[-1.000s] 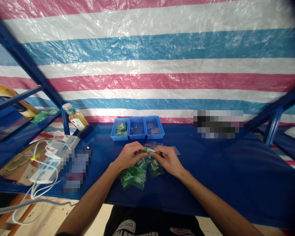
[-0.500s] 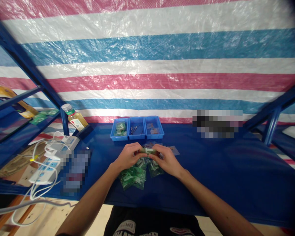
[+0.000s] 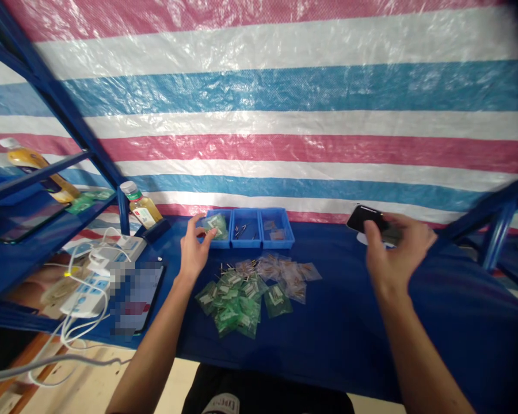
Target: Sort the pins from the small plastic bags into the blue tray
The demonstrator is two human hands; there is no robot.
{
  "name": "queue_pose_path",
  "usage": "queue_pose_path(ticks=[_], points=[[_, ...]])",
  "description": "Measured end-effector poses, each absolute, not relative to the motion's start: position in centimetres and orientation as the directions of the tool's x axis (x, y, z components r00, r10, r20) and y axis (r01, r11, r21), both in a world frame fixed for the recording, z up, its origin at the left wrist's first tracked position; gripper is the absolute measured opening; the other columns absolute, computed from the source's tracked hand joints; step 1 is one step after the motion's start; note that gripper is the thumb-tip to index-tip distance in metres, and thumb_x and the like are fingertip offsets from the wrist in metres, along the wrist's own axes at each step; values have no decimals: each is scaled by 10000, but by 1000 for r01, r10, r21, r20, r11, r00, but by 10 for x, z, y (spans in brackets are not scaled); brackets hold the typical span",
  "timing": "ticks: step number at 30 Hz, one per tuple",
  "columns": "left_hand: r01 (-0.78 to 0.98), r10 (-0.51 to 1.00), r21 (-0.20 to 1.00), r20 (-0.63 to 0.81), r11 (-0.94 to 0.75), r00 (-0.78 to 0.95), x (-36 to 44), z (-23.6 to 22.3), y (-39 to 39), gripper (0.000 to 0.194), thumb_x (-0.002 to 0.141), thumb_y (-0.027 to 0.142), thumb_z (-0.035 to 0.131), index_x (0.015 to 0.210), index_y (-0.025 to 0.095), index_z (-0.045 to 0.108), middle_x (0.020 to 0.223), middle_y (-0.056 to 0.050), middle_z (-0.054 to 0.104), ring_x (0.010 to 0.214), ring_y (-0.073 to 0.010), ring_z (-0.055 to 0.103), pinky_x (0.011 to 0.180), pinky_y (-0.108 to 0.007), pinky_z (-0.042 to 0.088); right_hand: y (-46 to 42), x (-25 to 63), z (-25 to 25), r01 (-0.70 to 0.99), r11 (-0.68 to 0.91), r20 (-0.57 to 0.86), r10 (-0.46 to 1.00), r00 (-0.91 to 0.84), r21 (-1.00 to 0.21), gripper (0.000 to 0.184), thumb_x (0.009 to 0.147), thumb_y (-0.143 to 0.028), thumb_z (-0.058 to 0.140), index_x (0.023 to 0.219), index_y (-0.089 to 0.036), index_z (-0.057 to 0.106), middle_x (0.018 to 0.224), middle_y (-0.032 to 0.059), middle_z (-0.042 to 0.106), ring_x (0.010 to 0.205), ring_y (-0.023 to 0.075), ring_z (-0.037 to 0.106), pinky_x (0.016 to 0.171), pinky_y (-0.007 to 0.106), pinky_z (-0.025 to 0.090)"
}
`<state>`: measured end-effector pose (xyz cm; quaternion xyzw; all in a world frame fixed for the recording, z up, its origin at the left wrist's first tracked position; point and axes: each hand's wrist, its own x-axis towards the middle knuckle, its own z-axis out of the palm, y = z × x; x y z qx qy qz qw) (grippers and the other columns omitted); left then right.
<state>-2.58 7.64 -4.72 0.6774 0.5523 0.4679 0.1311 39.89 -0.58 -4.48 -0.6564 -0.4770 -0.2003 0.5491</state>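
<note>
Head | now parted | right hand (image 3: 396, 253) grasping phone (image 3: 359, 218) | left hand (image 3: 193, 248) at packets (image 3: 217, 222), grip unclear

Black garment (image 3: 280, 394), bottom centre; pale rounded patch (image 3: 221, 404) on it, dark lettering, cut by frame edge. Forearms (image 3: 157, 339) bare, lower left and lower right; left hand (image 3: 194, 248), right hand (image 3: 392, 247) bare too.

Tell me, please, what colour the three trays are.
The trays are blue; the head view shows this best.
</note>
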Motion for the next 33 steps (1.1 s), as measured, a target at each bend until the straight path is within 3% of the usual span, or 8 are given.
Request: queue_pose_path(ticks=[4,6,9,14,18,23,29,33], points=[[776,899,547,434,-315,59,-40,-54,95,322,958,410,626,1248,274,655,878,-25,724,863,-230,661,858,-347,495,0,491,-68,742,-276,672,314,671,-611,874,707,-626,803,1397,-178,506,1349,240,518,1319,456,424,1059,639,312],[847,877,426,471,-318,92,-37,-58,97,263,957,415,629,1171,287,715,1059,-66,720,1008,-276,626,929,-408,479,-1,517,-83,668,-340,593,307,744,-662,931,667,-670,809,1399,-204,473,1405,265,458,1354,479,381,1058,680,288],[884,826,333,555,-328,98,-29,-61,93,258,975,427,602,1129,282,750,1261,-95,634,1143,-310,548,997,-465,458,-1,533,-100,638,-368,526,365,768,-676,942,649,-692,790,1393,-220,456,1351,235,504,1317,471,417,1060,666,308],[823,779,345,603,-450,173,-24,-62,80,276,1017,383,530,1137,248,739,1272,-98,587,1165,-282,515,1068,-467,449,6,537,-112,671,-335,492,482,725,-661,1018,617,-611,820,1442,-194,394,1346,236,490,1310,440,432,1053,607,358],[781,764,366,611,-506,209,-22,-63,75,255,1021,350,526,1136,247,728,1266,-96,584,1170,-277,507,1069,-462,461,9,541,-115,687,-300,524,469,711,-662,1030,570,-590,864,1405,-176,425,1287,227,506,1270,429,453,1029,550,386],[769,767,386,610,-509,201,-19,-64,74,255,1018,340,536,1184,253,709,1270,-94,585,1159,-274,517,1073,-463,462,3,535,-113,703,-256,563,449,694,-663,966,648,-624,823,1396,-154,432,1220,208,547,1271,415,457,1055,528,378],[758,773,395,595,-519,219,-18,-62,72,257,1022,350,532,1190,255,700,1264,-92,590,1159,-269,527,1078,-463,457,4,513,-116,809,-199,622,548,560,-553,1341,565,-682,859,1562,-63,211,1455,321,338,1405,456,316,1126,521,330],[757,777,406,595,-512,206,-18,-61,72,273,1029,352,516,1221,259,688,1264,-93,592,1166,-267,529,1088,-459,451,8,505,-120,857,-168,654,580,485,-487,1346,592,-697,847,1571,-90,150,1512,333,241,1434,467,264,1146,533,293]])
